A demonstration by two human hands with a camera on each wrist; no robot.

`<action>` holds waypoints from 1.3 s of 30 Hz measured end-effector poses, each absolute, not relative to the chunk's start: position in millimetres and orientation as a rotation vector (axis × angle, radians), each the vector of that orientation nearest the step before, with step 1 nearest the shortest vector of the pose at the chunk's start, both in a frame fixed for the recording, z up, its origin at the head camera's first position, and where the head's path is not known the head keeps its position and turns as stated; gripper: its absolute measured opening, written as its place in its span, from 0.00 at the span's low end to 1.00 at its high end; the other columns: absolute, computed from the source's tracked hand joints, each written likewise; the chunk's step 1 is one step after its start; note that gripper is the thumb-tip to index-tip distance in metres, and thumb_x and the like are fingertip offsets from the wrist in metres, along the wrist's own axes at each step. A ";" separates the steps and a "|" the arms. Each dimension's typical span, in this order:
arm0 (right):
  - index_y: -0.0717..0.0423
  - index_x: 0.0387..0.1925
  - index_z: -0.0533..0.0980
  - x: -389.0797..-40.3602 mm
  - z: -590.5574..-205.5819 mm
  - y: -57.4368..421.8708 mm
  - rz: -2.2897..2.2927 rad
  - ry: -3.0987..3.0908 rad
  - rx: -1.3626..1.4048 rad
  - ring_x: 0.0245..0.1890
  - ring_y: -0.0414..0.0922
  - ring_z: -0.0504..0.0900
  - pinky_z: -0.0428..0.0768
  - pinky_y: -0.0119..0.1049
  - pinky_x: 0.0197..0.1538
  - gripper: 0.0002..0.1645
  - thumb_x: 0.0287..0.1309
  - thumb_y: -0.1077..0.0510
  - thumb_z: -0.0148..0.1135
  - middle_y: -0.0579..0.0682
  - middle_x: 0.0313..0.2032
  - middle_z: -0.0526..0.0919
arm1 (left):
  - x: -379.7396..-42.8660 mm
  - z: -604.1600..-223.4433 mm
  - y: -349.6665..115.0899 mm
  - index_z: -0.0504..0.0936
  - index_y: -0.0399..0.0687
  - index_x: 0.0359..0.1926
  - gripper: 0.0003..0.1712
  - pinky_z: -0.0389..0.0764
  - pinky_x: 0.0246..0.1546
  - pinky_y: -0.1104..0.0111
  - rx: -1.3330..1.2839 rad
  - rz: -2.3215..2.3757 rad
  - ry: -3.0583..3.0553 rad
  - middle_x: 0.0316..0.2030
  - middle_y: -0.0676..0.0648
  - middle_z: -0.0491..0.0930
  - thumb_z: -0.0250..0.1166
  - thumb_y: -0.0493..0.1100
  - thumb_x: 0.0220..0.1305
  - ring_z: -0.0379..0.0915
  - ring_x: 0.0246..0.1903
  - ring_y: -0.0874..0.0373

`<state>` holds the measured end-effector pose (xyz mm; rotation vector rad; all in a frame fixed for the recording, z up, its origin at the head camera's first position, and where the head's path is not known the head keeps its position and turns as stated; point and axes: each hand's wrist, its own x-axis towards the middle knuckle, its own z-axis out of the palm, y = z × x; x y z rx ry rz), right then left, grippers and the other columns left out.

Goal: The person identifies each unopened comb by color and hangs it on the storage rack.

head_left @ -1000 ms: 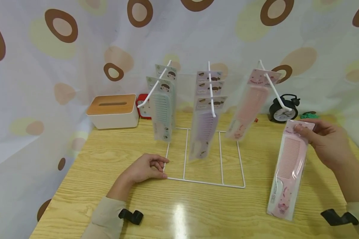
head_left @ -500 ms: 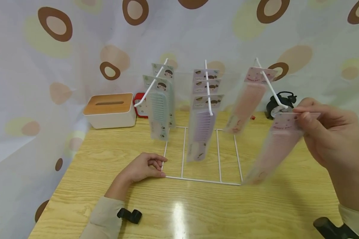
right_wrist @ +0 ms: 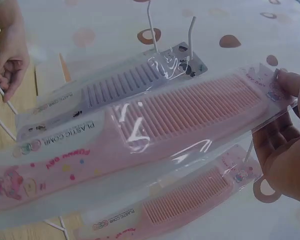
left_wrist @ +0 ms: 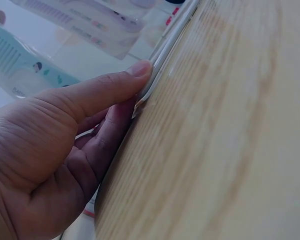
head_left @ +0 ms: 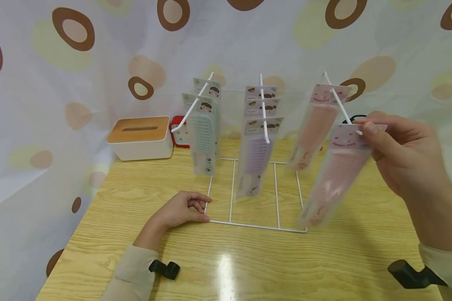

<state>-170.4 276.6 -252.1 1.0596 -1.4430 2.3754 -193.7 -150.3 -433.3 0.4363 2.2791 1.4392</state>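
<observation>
My right hand (head_left: 410,154) pinches the header card of a packaged pink comb (head_left: 340,171) between thumb and fingers. The comb hangs tilted at the front end of the right hook (head_left: 340,104); the hook's tip shows against the card, and whether it passes through the hole I cannot tell. Farther back on that hook hangs another packaged pink comb (head_left: 316,125). My left hand (head_left: 182,208) pinches the front left corner of the white wire rack's base (head_left: 254,226) on the table; in the left wrist view the thumb (left_wrist: 140,69) lies on the wire.
Packaged purple combs (head_left: 257,156) hang on the middle hook, green ones (head_left: 202,136) on the left hook. Behind stand a tissue box (head_left: 140,140), a red clock (head_left: 181,136) and a black alarm clock (head_left: 355,118), mostly hidden. A patterned curtain (head_left: 226,46) backs the wooden table (head_left: 135,188).
My right hand has brought the pink comb up and leftward, from right of the rack to the right hook's tip. The left hand has stayed on the base corner.
</observation>
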 end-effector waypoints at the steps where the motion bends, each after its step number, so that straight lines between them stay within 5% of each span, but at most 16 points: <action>1: 0.85 0.47 0.76 -172.2 -252.3 276.4 2.378 -1.455 1.033 0.37 0.47 0.81 0.82 0.31 0.41 0.14 0.65 0.81 0.46 0.62 0.42 0.84 | -193.8 -433.5 -150.4 0.81 0.39 0.57 0.30 0.79 0.41 0.71 0.435 1.437 2.280 0.36 0.46 0.81 0.78 0.40 0.52 0.79 0.36 0.58; 12: 0.79 0.54 0.74 -192.5 -259.5 277.8 2.371 -1.471 0.735 0.34 0.45 0.80 0.85 0.29 0.39 0.21 0.59 0.83 0.51 0.58 0.38 0.81 | -193.9 -434.2 -149.0 0.81 0.38 0.57 0.30 0.79 0.40 0.71 0.444 1.443 2.274 0.36 0.45 0.81 0.78 0.39 0.52 0.78 0.35 0.58; 22: 0.78 0.46 0.77 -209.9 -269.1 286.0 2.382 -1.486 0.661 0.39 0.46 0.86 0.85 0.31 0.42 0.15 0.57 0.83 0.54 0.58 0.40 0.85 | -193.9 -434.3 -147.9 0.80 0.37 0.57 0.30 0.79 0.40 0.71 0.447 1.440 2.271 0.36 0.45 0.81 0.77 0.38 0.53 0.78 0.36 0.57; 35: 0.79 0.53 0.75 -217.9 -289.7 314.7 2.526 -1.423 0.709 0.42 0.49 0.88 0.83 0.39 0.49 0.23 0.58 0.87 0.46 0.61 0.40 0.86 | -193.4 -433.4 -148.7 0.81 0.37 0.57 0.30 0.79 0.40 0.72 0.445 1.439 2.272 0.37 0.44 0.80 0.78 0.38 0.53 0.78 0.36 0.57; 39: 0.68 0.52 0.80 -225.2 -307.6 341.5 2.214 -1.875 0.486 0.38 0.39 0.88 0.84 0.28 0.44 0.20 0.59 0.78 0.59 0.49 0.39 0.89 | -193.1 -432.2 -149.4 0.80 0.37 0.57 0.30 0.79 0.40 0.72 0.444 1.438 2.276 0.37 0.44 0.80 0.78 0.38 0.52 0.78 0.36 0.57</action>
